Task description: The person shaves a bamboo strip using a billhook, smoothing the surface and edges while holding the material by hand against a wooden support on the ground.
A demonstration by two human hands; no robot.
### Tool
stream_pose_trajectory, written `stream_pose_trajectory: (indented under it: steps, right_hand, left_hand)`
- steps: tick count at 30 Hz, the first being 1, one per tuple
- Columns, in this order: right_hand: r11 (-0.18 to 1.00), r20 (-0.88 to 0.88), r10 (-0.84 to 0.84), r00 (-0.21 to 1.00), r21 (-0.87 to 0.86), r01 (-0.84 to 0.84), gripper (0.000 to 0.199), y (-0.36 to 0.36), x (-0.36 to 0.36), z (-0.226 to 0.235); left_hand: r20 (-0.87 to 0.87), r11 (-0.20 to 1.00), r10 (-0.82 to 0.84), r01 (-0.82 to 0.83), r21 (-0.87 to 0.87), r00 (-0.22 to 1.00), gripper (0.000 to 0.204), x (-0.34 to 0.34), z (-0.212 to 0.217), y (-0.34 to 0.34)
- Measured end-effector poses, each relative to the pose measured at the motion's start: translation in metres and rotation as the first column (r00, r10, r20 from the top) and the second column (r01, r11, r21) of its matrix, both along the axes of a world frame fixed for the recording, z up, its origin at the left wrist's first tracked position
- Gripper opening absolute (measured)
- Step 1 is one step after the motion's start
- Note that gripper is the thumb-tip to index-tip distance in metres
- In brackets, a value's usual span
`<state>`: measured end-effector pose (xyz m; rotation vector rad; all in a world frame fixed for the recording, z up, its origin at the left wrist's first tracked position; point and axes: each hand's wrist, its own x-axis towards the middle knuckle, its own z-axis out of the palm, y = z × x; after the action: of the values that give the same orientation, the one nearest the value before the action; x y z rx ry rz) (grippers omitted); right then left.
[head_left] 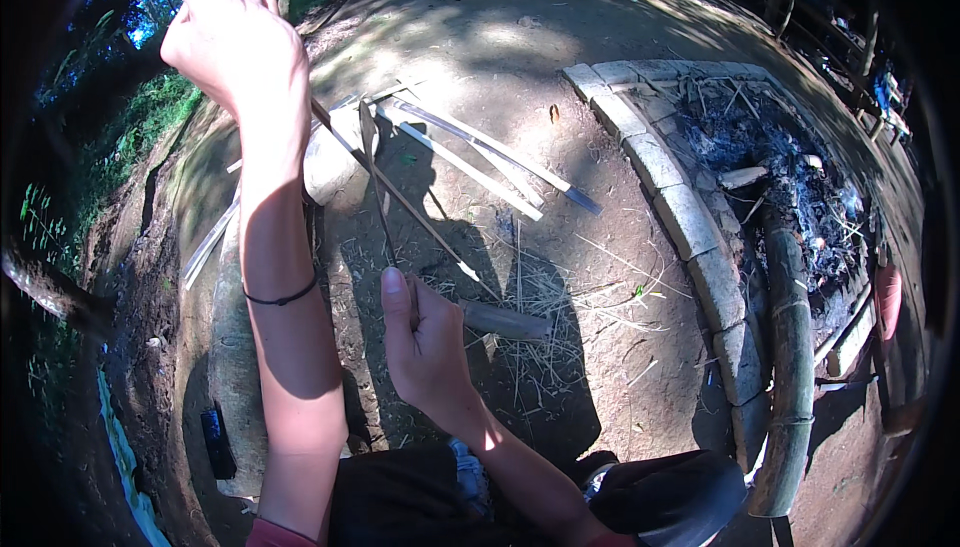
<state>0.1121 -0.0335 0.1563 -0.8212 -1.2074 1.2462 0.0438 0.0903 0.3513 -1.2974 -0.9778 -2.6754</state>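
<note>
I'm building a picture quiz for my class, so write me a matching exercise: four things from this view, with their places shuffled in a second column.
Things:
1. Left hand
2. Dark wristband
3. Bamboo pole
4. Wooden piece

Places:
A. Far end at the ash bed
B. Just right of the right hand
C. Raised at the upper left
D. Around the left forearm

Pairs: 1-C; 2-D; 3-A; 4-B.

Strips [460, 164] lie left of the firepit [683, 217].
</note>
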Motion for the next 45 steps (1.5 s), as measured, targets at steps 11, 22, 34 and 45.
stream_pose_trajectory:
  steps: [11,22,34,45]
  right_hand:
    - [0.991,0.069,-0.052,0.996,-0.116,0.060,0.044,-0.012,-0.021,-0.081]
    - [0.819,0.519,-0.111,0.847,-0.435,0.373,0.060,-0.035,0.006,-0.283]
    - [0.937,-0.114,-0.214,0.970,-0.303,0.171,0.054,-0.002,0.027,-0.145]
    - [0.961,-0.020,-0.058,0.998,-0.273,0.051,0.048,-0.022,-0.008,-0.113]
  left_hand:
    - [-0.080,0.993,0.101,-0.105,-0.048,0.992,0.044,-0.024,-0.005,-0.009]
    - [-0.177,0.999,-0.040,0.037,-0.020,0.983,0.034,-0.016,-0.002,-0.004]
    - [-0.311,0.968,-0.251,0.231,-0.101,0.917,0.033,-0.004,0.002,-0.003]
    - [-0.267,0.988,0.104,-0.129,-0.079,0.958,0.016,-0.002,-0.002,-0.010]
